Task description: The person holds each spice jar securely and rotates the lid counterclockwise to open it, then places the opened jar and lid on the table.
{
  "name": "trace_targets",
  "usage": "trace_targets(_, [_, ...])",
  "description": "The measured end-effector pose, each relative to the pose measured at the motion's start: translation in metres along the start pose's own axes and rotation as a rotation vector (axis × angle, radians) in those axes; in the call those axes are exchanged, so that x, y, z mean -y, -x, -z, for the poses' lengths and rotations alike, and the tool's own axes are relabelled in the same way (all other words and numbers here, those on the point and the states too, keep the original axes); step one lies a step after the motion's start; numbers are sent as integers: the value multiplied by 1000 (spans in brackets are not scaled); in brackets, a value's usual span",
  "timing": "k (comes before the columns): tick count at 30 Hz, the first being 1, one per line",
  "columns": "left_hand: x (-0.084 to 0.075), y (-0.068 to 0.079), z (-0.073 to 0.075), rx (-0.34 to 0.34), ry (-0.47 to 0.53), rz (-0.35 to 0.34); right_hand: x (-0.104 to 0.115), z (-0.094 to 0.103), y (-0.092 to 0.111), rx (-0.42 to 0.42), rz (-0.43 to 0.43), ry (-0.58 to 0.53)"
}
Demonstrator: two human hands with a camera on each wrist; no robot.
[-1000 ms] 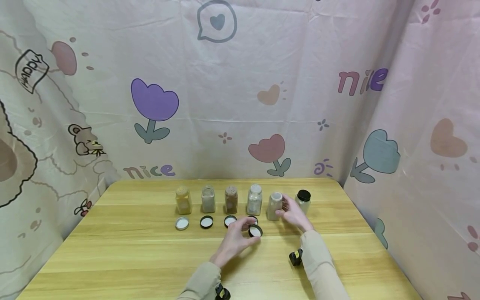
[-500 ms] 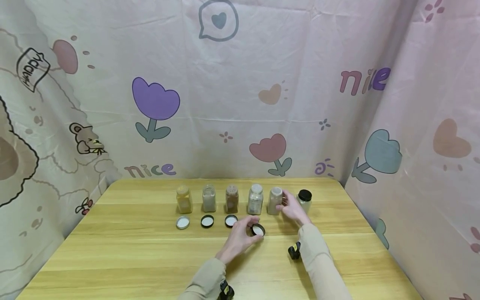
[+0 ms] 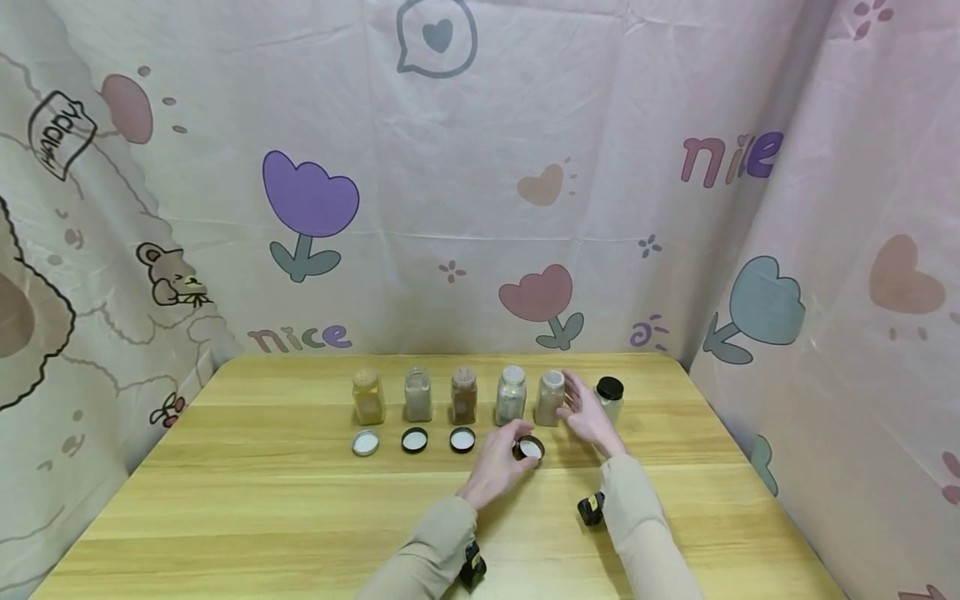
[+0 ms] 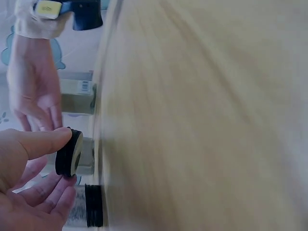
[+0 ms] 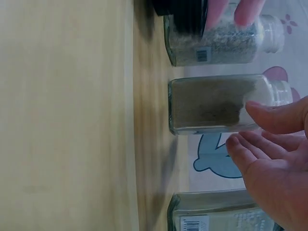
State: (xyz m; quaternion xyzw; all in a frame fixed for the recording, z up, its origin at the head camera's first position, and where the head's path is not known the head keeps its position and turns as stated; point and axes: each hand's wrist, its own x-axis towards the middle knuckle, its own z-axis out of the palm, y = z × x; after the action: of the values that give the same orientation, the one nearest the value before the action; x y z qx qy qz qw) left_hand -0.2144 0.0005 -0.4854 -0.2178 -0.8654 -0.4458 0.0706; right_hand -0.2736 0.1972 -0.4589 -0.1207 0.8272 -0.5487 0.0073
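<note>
My left hand (image 3: 498, 467) pinches a black screw lid (image 3: 530, 449), white inside, between thumb and fingertips. The left wrist view shows that lid (image 4: 70, 152) on edge, above the table. My right hand (image 3: 588, 417) is at the right side of a square glass jar (image 3: 551, 400) of greyish-brown powder. In the right wrist view its thumb overlaps the jar (image 5: 211, 106) near the neck, with the other fingers loosely extended beside the glass. This uncapped jar stands upright. Another black lid (image 4: 94, 206) lies before the neighbouring jar (image 3: 511, 398), hidden by my left hand in the head view.
Left of these stand uncapped shaker jars: yellow (image 3: 368, 398), grey (image 3: 417, 396) and brown (image 3: 463, 397). Before them lie a silver-rimmed lid (image 3: 365, 442) and two black-rimmed lids (image 3: 414, 440). A black-capped jar (image 3: 610, 396) stands right of my right hand. Patterned curtain (image 3: 435, 167) surrounds the table.
The uncapped jar by my right hand has shifted back into line with the row, and that hand's fingers have loosened. My left hand has carried the lid right and slightly farther from me.
</note>
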Motion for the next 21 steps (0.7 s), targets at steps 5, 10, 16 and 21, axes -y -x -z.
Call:
trace_targets(5, [-3, -10, -9, 13, -68, 13, 5, 1, 9, -35, 27, -2])
trace_targets(10, [-4, -17, -16, 5, -148, 12, 8, 3, 17, -75, 37, -12])
trace_targets(16, [-2, -21, -21, -5, -217, 7, 10, 8, 27, -96, 86, -34])
trace_targets(21, [-2, -24, -23, -16, -254, 11, 12, 16, 33, -146, 135, -55])
